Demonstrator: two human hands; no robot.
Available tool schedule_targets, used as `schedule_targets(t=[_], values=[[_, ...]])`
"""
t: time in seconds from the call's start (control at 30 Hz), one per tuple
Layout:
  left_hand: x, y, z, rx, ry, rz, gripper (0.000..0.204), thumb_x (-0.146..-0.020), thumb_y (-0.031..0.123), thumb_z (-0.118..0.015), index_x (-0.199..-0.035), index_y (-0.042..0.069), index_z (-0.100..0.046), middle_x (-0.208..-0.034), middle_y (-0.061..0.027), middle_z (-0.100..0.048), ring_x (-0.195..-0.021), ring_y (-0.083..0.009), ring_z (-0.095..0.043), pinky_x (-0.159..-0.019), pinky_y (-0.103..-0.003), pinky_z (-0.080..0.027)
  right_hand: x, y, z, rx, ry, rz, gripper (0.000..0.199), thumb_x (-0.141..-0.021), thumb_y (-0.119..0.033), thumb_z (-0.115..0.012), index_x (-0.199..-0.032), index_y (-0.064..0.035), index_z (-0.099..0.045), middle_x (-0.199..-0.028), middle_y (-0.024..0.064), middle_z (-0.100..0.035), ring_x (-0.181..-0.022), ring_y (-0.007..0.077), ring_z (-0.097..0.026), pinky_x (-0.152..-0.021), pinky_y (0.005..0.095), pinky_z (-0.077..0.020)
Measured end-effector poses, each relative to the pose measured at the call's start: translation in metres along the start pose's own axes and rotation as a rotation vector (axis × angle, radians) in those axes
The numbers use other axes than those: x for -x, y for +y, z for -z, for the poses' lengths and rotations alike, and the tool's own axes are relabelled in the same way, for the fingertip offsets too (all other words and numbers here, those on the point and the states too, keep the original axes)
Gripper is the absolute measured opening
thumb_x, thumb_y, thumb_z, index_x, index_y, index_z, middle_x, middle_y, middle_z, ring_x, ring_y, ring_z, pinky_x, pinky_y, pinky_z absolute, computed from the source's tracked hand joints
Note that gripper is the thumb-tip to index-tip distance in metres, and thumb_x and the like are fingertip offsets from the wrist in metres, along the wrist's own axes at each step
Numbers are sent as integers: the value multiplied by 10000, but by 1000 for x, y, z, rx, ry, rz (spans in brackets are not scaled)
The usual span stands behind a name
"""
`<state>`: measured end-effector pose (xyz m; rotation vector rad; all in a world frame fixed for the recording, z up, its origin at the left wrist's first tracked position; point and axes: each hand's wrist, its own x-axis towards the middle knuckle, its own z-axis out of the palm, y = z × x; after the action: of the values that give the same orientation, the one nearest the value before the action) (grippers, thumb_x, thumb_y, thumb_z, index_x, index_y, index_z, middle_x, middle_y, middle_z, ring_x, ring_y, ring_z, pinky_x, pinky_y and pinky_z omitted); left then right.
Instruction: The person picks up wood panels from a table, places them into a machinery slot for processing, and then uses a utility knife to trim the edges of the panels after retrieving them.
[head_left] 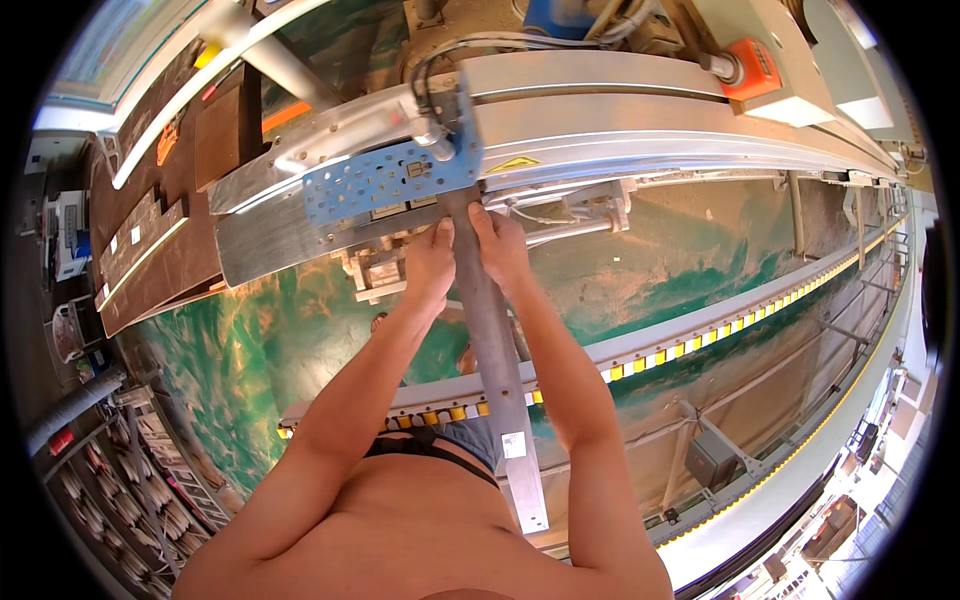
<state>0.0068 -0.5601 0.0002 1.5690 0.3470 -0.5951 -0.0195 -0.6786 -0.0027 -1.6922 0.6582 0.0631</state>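
Your left hand [430,262] and right hand [500,245] both clasp the long grey metal bar [495,360], just below the blue perforated plate [385,180].

A worn green floor [250,350], rubbed to brown in patches, is seen spread beneath a long metal machine frame [640,130], which serves as the landmark here. Left of the frame, brown boards [150,250] are stacked on a bench, and further down on that side racks of stored parts [150,490] are ranged (their contents too small to make out). Below the frame a rail striped yellow and black [700,345] is run across the floor, and daylight is admitted by a window [120,40] at its upper left.
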Motion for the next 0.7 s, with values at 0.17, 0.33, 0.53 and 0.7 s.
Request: schedule_targets(t=[0.17,0.33,0.53,0.7], values=[[0,4,-34,-215,46,-20,355,-946,273,-471,-976,-44,-627,-762,-119,-611,-691,-178,-517,-659,-351,-419,-10,8,29,34,43,-8,533,-900,-461,-501,-831,50,-636,-665,127,-604,-637,184,-554,-621,330,-441],[8,9,-80,-186,25,24,356,-946,275,-473,-1011,-39,-627,-842,-132,-642,-750,-190,-551,-691,-351,-428,-21,20,73,76,62,19,525,-891,-453,-515,-852,51,-657,-660,144,-614,-648,184,-573,-637,338,-455],[6,7,-133,-209,18,-43,375,-952,288,-459,-979,-45,-629,-895,-162,-649,-799,-229,-580,-743,-344,-435,-34,29,121,-23,93,20,606,-861,-527,-482,-835,51,-661,-740,244,-631,-745,370,-625,-685,415,-460],[-22,-6,-170,-216,-20,-177,469,-937,393,-447,-1018,-42,-601,-901,-169,-639,-803,-282,-617,-700,-397,-481,-59,28,162,194,135,81,616,-845,-533,-522,-885,66,-656,-752,188,-640,-741,275,-626,-663,362,-473]])
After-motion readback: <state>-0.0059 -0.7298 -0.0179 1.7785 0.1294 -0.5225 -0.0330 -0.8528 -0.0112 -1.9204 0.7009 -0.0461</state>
